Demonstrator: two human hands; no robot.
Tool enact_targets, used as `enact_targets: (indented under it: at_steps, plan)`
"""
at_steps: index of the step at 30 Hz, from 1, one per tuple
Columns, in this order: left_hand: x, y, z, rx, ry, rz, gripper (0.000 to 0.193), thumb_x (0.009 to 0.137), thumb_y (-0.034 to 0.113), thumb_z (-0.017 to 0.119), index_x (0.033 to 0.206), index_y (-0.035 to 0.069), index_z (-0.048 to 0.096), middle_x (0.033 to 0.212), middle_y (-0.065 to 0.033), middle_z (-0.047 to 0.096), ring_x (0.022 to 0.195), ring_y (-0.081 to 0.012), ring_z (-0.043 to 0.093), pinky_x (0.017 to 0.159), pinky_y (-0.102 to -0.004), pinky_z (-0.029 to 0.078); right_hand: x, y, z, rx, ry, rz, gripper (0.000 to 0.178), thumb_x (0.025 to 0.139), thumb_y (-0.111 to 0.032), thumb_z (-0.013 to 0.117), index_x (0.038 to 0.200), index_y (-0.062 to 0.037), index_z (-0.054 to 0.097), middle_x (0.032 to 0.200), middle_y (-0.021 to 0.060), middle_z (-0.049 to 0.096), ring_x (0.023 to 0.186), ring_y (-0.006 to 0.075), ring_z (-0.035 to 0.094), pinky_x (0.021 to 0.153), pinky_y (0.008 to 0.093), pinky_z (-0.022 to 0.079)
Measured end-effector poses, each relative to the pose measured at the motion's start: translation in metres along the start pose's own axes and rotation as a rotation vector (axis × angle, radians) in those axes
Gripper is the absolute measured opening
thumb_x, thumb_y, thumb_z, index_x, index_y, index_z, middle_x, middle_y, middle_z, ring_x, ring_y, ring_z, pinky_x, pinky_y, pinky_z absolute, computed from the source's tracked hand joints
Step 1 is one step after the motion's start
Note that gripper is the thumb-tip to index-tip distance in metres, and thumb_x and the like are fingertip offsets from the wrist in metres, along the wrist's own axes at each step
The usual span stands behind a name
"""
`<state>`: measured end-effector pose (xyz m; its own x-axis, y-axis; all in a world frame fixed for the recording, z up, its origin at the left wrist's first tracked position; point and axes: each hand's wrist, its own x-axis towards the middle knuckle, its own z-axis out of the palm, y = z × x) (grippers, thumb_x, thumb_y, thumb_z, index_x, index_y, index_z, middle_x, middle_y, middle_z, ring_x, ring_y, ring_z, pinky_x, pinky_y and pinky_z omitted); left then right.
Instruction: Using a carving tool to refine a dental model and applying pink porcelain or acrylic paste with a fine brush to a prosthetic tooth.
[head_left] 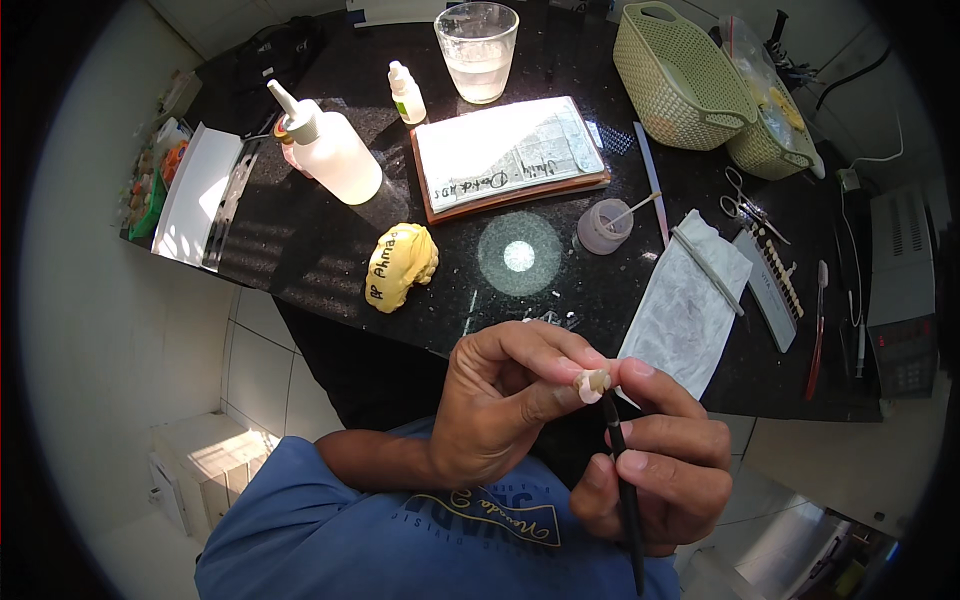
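Between the thumb and fingertips of my left hand [505,395] is a small tooth-coloured dental piece [592,386], pale pink on one side; its exact shape is too small to make out. My right hand [665,460] grips a slim black-handled brush [628,500], tilted with its upper end against or very close to the piece. Its tip is partly hidden. My right index finger reaches up beside the piece. Both hands are held in front of my body, at the table's near edge. A yellow putty mould [400,267] with handwriting lies beyond my left hand.
On the black table [320,265] stand a squeeze bottle [340,160], a dropper bottle [406,93], a glass of water [477,55], a white-topped pad [500,150] and a small cup [604,227] with a stick. Rightward lie a paper sheet [680,330], shade guide [770,290], scissors [740,195] and baskets [670,90].
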<state>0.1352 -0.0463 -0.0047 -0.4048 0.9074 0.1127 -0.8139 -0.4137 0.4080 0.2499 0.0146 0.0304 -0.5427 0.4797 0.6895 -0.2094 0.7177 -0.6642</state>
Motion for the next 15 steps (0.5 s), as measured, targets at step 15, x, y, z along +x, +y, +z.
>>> enact_targets:
  at_steps: [15]
  plan:
    - [0.0012, 0.0014, -0.0074, 0.199, -0.082, 0.123, 0.01, 0.082, -0.007, 0.063, 0.09, -0.001, 0.063, 0.101, -0.0185, 0.062, 0.094, -0.0203, 0.064, 0.085, -0.0308, 0.054, -0.0011, 0.0011, 0.0003, 0.153, 0.132, 0.066, 0.025, 0.072, -0.003, 0.075, 0.088, -0.0035, 0.056, 0.079, 0.0117, 0.06, 0.091, 0.0379, 0.066, 0.076, 0.04, 0.059]
